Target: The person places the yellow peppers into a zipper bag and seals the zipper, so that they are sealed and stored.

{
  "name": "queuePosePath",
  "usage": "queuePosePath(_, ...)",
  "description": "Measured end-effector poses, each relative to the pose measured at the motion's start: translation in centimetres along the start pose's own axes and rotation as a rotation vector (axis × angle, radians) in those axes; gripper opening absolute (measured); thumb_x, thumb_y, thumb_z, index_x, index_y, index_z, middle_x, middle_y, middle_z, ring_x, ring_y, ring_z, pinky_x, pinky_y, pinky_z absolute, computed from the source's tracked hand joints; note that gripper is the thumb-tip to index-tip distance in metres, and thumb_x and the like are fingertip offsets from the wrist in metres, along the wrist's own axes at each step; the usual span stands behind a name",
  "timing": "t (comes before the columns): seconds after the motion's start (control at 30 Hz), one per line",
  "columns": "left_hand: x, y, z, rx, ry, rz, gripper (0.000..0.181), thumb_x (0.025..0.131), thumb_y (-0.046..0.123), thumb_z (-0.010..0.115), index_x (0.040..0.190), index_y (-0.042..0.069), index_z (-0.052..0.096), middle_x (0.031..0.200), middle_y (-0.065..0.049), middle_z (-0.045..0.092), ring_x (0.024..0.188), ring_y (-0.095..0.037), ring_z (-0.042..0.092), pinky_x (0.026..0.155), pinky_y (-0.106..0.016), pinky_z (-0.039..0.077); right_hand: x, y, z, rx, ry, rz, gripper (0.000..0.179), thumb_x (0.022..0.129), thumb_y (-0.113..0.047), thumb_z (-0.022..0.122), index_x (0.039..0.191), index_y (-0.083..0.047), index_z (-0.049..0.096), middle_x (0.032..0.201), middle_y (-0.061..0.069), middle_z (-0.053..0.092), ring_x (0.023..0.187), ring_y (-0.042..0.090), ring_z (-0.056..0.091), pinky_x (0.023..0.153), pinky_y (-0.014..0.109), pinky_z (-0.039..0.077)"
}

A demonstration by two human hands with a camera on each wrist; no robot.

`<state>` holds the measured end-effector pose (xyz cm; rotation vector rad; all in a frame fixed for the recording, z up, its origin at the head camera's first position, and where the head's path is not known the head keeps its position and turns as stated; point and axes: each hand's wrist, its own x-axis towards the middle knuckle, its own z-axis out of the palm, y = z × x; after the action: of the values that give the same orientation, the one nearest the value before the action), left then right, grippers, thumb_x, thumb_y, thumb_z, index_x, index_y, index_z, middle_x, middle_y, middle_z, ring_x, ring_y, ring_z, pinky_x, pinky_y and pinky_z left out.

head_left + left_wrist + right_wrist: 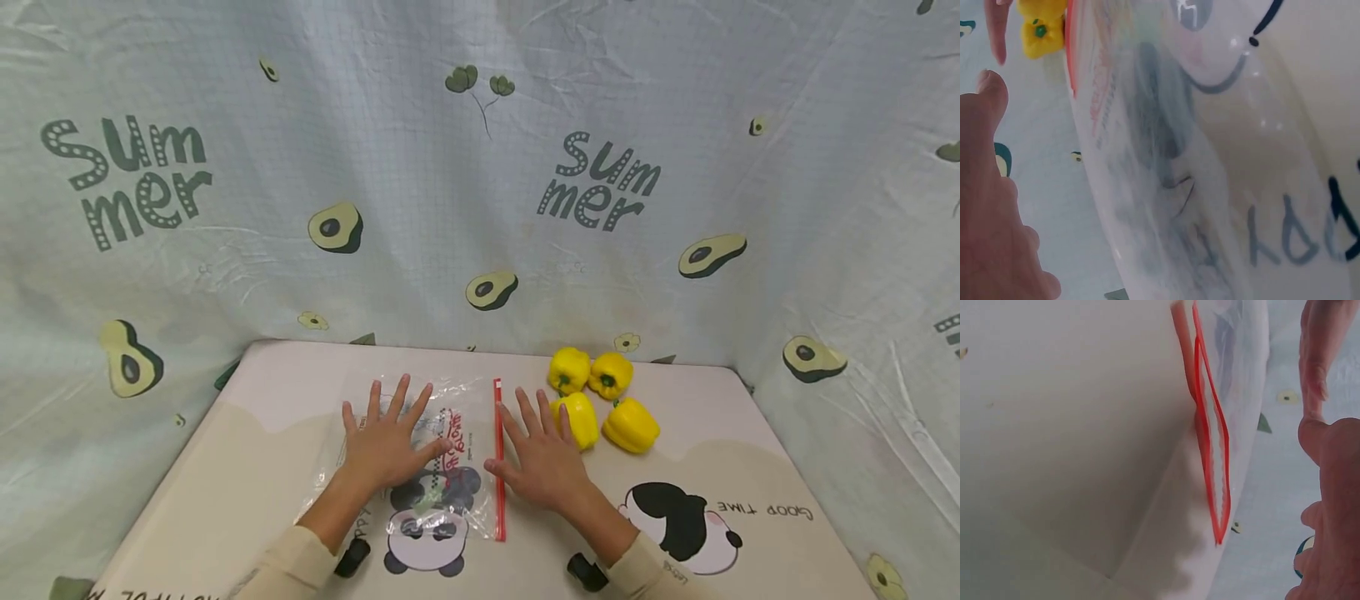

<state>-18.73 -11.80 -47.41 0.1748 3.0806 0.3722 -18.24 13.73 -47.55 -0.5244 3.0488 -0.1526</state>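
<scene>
My left hand is spread with straight fingers over a clear plastic zip bag, holding nothing. The bag lies flat on the table, with red print and a red zip strip along its right edge. In the right wrist view the strip shows as a narrow loop, its two red edges slightly apart. My right hand, also spread and holding nothing, is just right of the strip, near several yellow bell peppers. In the left wrist view, a gap shows between my left hand and the bag.
The peppers are grouped at the back right of the pale table, which bears panda prints and lettering. A hanging sheet with avocado prints surrounds its back and sides. Black straps show beneath both wrists.
</scene>
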Motion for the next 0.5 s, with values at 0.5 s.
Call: queuePosePath(0.5,0.1,1.9,1.8,-0.032,-0.102,0.023,0.094,0.088,0.081,0.054,0.165,0.035,0.027,0.177,-0.010,0.016,0.161,-0.051,0.008,0.121,-0.083,0.004,0.0,0.2,0.8,0.034,-0.022,-0.063,0.086,0.095,-0.067,0.058,0.166,-0.026,0.030,0.177,0.009,0.014,0.164,0.041,0.008,0.131,0.066,0.011)
